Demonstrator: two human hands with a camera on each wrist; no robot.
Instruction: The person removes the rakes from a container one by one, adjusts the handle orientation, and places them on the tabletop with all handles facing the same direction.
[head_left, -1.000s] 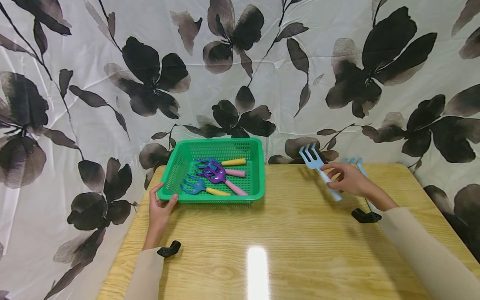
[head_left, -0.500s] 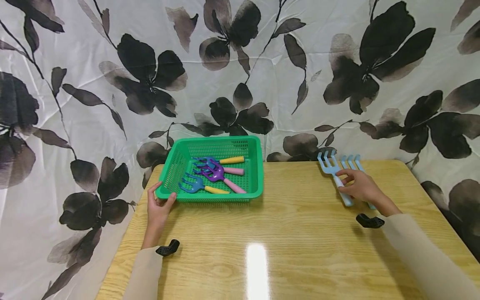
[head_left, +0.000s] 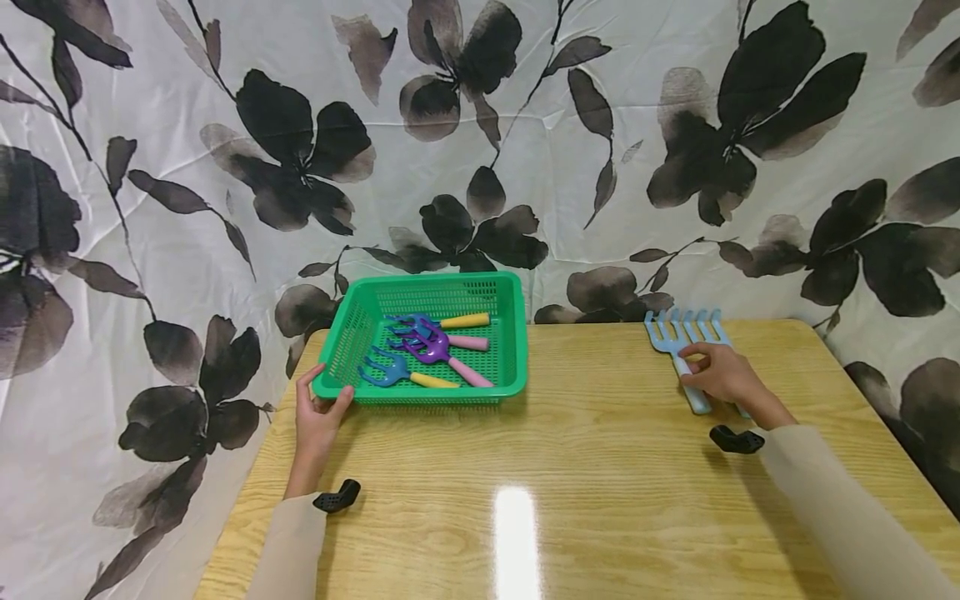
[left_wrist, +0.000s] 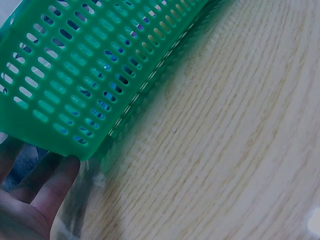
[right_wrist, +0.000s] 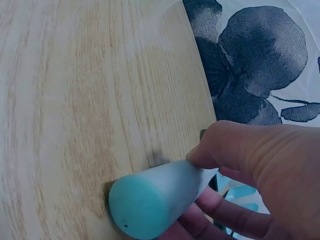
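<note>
- Nearest, toward the tabletop [head_left: 585,467]'s left edge, the left hand [head_left: 318,423] holds the near left corner of the green basket [head_left: 423,397], thumb at the front, fingers round the side; a light, steady hold should be enough, since pulling would shift the basket.
- Across toward the right edge, the right hand [head_left: 720,372] pinches the handle of a pale blue fork [head_left: 696,398] between thumb and fingers; the butt end is low over the wood, though whether it touches I cannot tell; the step looks like laying the fork down, so best lower the handle fully before loosening the fingers.
- In the basket, toward the tabletop's far left corner, small forks with yellow and pink handles [head_left: 471,373] lie loose and overlapping; any jolt could probably rattle them.
- Farthest, the held fork's tines are at the far edge, near the far right corner, just beside a second pale blue fork [head_left: 714,327], partly hidden by the hand; set them side by side, handles parallel; avoid nudging either over that edge.
</note>
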